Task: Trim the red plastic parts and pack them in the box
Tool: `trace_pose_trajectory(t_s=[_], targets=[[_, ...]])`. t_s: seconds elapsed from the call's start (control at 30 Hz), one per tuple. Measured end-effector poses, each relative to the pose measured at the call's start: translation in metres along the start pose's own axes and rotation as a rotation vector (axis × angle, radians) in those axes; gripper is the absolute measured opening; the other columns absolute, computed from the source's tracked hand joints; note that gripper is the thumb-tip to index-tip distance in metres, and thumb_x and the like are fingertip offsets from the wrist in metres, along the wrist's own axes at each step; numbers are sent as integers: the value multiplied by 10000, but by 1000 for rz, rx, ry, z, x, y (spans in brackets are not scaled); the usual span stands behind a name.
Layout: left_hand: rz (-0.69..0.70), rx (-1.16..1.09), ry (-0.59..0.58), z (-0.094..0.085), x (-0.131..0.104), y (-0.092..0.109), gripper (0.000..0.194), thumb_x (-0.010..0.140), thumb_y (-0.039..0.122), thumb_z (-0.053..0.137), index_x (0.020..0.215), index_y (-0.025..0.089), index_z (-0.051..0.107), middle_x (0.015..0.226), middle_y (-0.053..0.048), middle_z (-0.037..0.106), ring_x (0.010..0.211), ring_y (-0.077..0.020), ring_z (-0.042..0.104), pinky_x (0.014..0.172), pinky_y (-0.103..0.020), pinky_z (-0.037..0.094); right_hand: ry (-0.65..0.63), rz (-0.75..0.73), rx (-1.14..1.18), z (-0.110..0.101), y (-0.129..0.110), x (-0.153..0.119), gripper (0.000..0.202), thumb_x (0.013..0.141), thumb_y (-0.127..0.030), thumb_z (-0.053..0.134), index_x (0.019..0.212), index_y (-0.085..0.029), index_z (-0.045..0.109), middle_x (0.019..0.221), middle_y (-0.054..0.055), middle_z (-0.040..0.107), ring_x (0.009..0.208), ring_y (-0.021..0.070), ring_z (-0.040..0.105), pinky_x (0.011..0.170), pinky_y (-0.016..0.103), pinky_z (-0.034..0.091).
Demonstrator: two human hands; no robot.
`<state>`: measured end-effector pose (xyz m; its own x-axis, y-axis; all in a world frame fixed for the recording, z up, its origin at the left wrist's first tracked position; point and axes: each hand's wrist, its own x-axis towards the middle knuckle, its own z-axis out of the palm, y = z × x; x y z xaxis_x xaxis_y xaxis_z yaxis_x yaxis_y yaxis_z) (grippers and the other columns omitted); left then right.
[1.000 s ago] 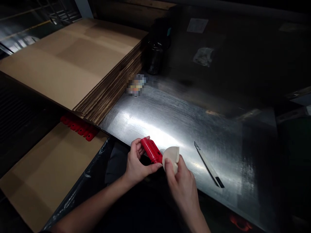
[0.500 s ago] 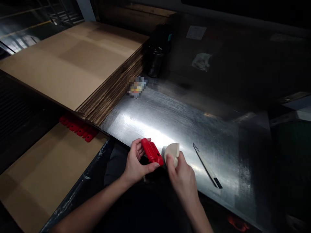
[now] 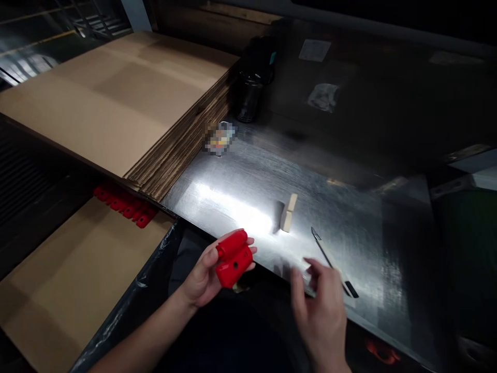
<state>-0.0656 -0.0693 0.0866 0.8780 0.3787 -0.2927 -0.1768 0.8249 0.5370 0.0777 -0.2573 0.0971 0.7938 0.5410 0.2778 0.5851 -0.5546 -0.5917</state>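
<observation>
My left hand is closed around a glossy red plastic part with a rounded barrel along one side and a dark hole in its flat face. It holds the part tilted, just off the near edge of the metal table. My right hand, slightly blurred, has its thumb and fingers apart and nothing visible between them. Beside its fingers lies a slim craft knife with a pale handle and black end, partly hidden by the hand. A cream notched block stands on the table farther in.
A tall stack of brown cardboard sheets rises at left. Below it, several red parts lie on another cardboard sheet. A dark bottle and a blurred-out item are beside the stack. Black plastic film lines the lower sheet's edge.
My right hand has let go of the cream block, which now stands on the table, and moved right towards the knife. My left hand has turned the red part over to show its holed face.
</observation>
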Motion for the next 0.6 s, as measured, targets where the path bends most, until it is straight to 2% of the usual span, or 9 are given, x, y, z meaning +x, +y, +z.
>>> trace_pose_trajectory(t_s=[0.07, 0.13, 0.17, 0.2, 0.27, 0.33, 0.4, 0.5, 0.6], targets=[[-80, -83, -124, -2, -3, 3, 691, 914, 669, 744, 1416, 195, 712, 1553, -185, 633, 1477, -446, 551, 1131, -557, 560, -240, 136, 149, -1, 18, -52, 260, 1077, -465, 575, 1084, -254, 725, 995, 43, 747, 861, 217, 729, 779, 295, 578], [-158, -134, -243, -4, -6, 5, 714, 948, 673, 689, 1471, 187, 675, 1599, -186, 587, 1502, -434, 527, 1116, -522, 576, -239, 494, 187, 0, 46, -104, 412, 1018, -628, 587, 996, -251, 753, 889, 19, 760, 763, 217, 721, 726, 289, 577], [-193, -135, -284, -4, -8, 6, 750, 947, 683, 686, 1507, 185, 643, 1618, -193, 564, 1508, -434, 519, 1110, -514, 580, -217, 709, 164, 0, 63, -126, 501, 941, -730, 621, 937, -248, 756, 776, 14, 732, 723, 241, 714, 649, 295, 573], [-226, -127, -313, -4, -10, 6, 791, 928, 685, 714, 1536, 190, 612, 1636, -198, 540, 1513, -437, 510, 1109, -511, 580, -150, 883, 175, -1, 81, -145, 553, 846, -786, 675, 875, -238, 749, 769, 35, 746, 785, 288, 745, 644, 315, 596], [-297, -98, -352, -4, -12, 3, 824, 870, 593, 831, 1560, 217, 584, 1651, -191, 525, 1509, -445, 513, 1108, -505, 581, -56, 1022, 181, -7, 116, -169, 581, 765, -798, 683, 833, -222, 709, 798, 87, 775, 845, 355, 780, 655, 377, 643], [-380, -67, -369, -3, -13, -2, 809, 807, 369, 912, 1544, 252, 601, 1620, -159, 570, 1486, -437, 543, 1101, -488, 587, 41, 1072, 170, -16, 147, -174, 581, 712, -784, 689, 874, -227, 658, 809, 106, 771, 840, 381, 788, 649, 425, 657], [-482, -40, -350, -3, -11, -11, 810, 739, 183, 896, 1503, 277, 643, 1546, -123, 648, 1448, -430, 586, 1072, -469, 606, 143, 1089, 149, -24, 173, -165, 648, 677, -793, 691, 999, -237, 605, 869, 96, 762, 884, 378, 786, 682, 438, 658], [-616, 7, -289, -5, -8, -26, 825, 651, 89, 862, 1441, 261, 700, 1438, -131, 727, 1380, -445, 644, 1020, -458, 623, 230, 1079, 97, -29, 200, -142, 694, 697, -789, 721, 1113, -251, 583, 976, 80, 748, 1001, 369, 756, 796, 447, 632], [-651, 63, -211, -13, -7, -39, 763, 613, 75, 852, 1350, 246, 754, 1373, -146, 764, 1305, -436, 701, 1020, -462, 607, 228, 1113, -8, -27, 212, -131, 522, 754, -756, 771, 830, -263, 617, 695, 33, 635, 750, 347, 683, 715, 478, 556]])
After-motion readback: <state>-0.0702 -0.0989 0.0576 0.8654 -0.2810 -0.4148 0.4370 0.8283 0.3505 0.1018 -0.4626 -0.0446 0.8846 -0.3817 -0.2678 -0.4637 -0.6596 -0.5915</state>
